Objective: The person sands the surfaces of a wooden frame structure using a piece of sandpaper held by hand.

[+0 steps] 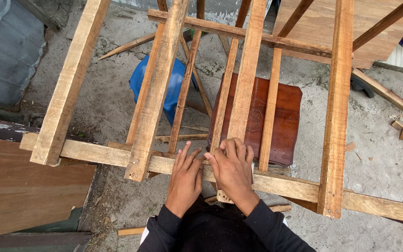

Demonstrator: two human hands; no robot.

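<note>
A rough wooden frame of long slats nailed across a horizontal crossbar [285, 185] fills the view. My left hand [185, 179] lies flat on the crossbar with fingers spread. My right hand [233, 170] rests beside it, its fingers curled over the near end of an upright slat [246, 74] where it meets the crossbar. The two hands touch at the thumbs. Neither hand holds a tool. Wider slats stand to the left [157, 88] and right [336, 107].
Under the frame sit a brown stool [288, 121] and a blue plastic container [173, 91] on sandy concrete ground. A plywood sheet [19, 191] lies at left, another board [323, 23] at top right. Small wood offcuts [402, 130] are scattered at right.
</note>
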